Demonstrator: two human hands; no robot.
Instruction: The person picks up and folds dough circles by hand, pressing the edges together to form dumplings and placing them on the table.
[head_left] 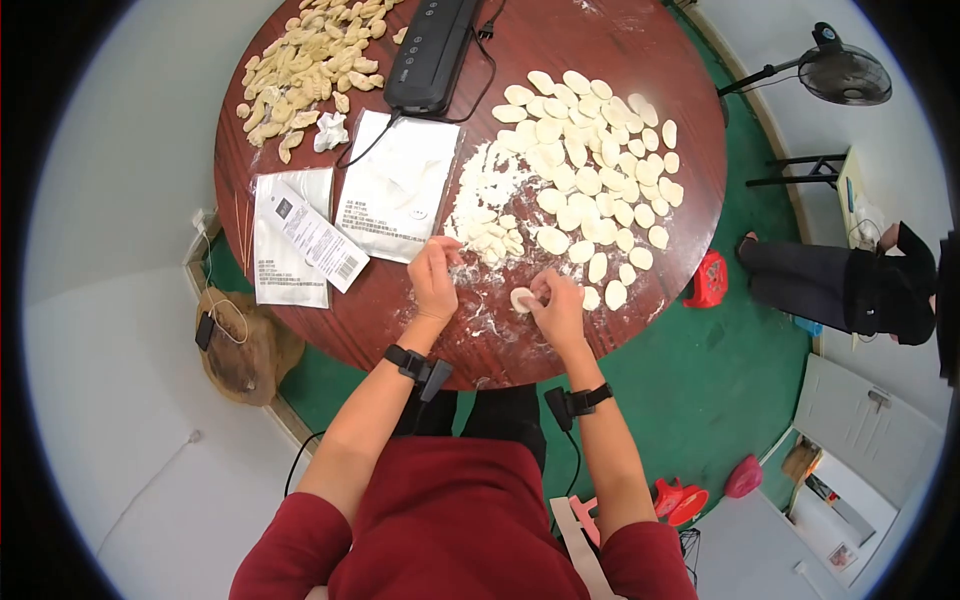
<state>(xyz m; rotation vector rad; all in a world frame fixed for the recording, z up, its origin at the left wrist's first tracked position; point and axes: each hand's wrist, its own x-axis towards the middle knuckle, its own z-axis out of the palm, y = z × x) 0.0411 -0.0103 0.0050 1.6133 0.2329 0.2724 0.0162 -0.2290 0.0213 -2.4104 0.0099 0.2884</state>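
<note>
My right hand (560, 308) is near the front of the round table, its fingers closed at the edge of a small, pale dough round (521, 300). My left hand (434, 284) hovers over the floured wood to the left, fingers bent and a little apart, with nothing visible in them. Just beyond both hands lies a small heap of dough pieces (495, 240), dusted with flour. White flour (482, 185) is spread behind that heap. Many flat dough wrappers (590, 185) cover the right side, some overlapping.
Shaped dumplings (310, 65) are piled at the far left. A black vacuum sealer (432, 60) with its cord, plastic bag packs (290, 255) and a crumpled tissue (331, 131) lie on the table (640, 45). A person (850, 285) stands right, near a fan (845, 75).
</note>
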